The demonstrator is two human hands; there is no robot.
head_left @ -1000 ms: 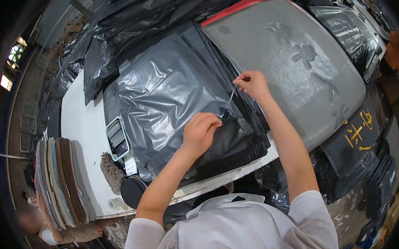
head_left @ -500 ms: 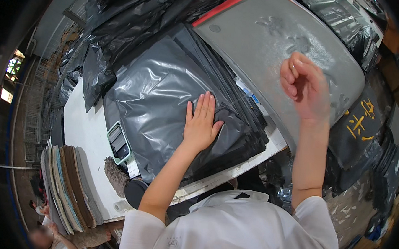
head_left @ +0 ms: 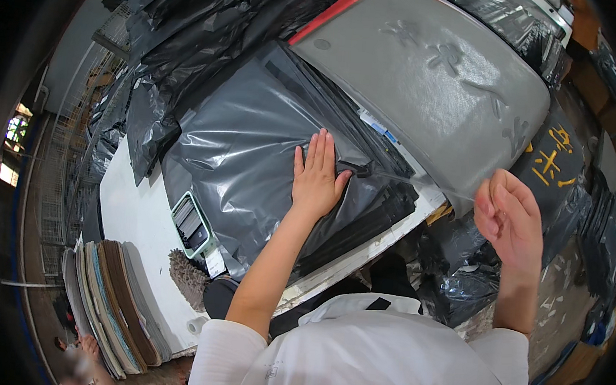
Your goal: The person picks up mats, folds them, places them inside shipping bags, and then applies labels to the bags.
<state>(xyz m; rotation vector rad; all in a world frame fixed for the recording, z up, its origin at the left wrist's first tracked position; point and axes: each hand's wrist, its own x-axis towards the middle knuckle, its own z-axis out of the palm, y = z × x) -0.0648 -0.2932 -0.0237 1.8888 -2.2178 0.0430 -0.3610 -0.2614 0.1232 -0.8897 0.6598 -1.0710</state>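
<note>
My left hand [head_left: 314, 182] lies flat, fingers stretched, on a shiny black plastic bag [head_left: 235, 117] that tops a stack of similar dark sheets. Beside its thumb the plastic is bunched into a small dark fold [head_left: 357, 168]. From that fold a thin clear strip [head_left: 421, 180] runs taut to the right, toward my right hand [head_left: 510, 213]. That hand is raised past the stack's right side, its fingers curled and pinched at the strip's end. Whether the strip is tape or film I cannot tell.
A grey padded panel [head_left: 428, 73] with a red edge leans to the right. Black plastic bundles [head_left: 213, 17] are heaped behind. At left on the white table [head_left: 128, 188] are a green-rimmed case [head_left: 192, 225], a fluffy grey piece [head_left: 187, 278] and upright fabric pieces [head_left: 114, 301]. Another person shows at lower left.
My right hand has swung down and to the right from over the grey panel, and the clear strip now shows stretched out. My left hand stays flat on the bag; the view has shifted slightly.
</note>
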